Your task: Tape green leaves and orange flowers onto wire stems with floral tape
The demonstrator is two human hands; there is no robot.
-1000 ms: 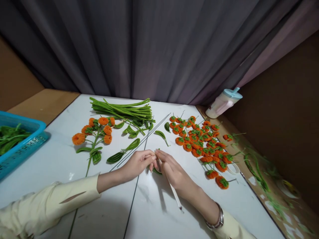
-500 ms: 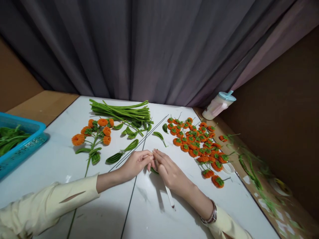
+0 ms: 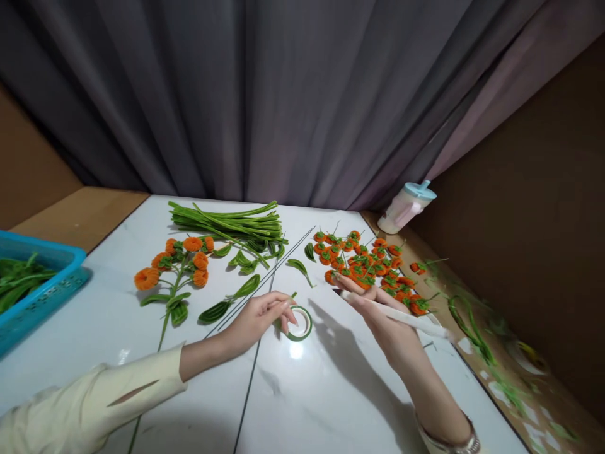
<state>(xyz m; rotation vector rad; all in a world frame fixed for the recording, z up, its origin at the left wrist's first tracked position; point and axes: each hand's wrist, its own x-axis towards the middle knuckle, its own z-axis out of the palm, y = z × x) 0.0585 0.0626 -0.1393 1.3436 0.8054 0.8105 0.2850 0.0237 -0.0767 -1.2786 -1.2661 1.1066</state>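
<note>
My left hand (image 3: 258,320) is at the middle of the table, its fingers pinched together, and a short green stem (image 3: 293,294) pokes out above the fingertips. Right beside those fingers is a roll of green tape (image 3: 309,328) with a white core, partly covered by them. A slim white pen-like tool (image 3: 411,318) with a dark tip lies across my right hand (image 3: 385,318), held at the thumb. My right fingertips reach the near left edge of a group of orange fuzzy persimmon-like pieces (image 3: 362,260) with green tops and wire stems.
A finished-looking orange-fruited branch (image 3: 177,277) lies left, with loose green leaves (image 3: 246,285) near it. Behind is a bundle of green pipe-cleaner stems (image 3: 227,221). A blue basket (image 3: 70,255) of leaves stands far left, a lidded cup (image 3: 406,208) back right. Green scraps litter the right side.
My right hand has parted from my left and moved right to the orange pieces, carrying the white tool. The tape roll now shows beside my left hand, which has stayed nearly in place.
</note>
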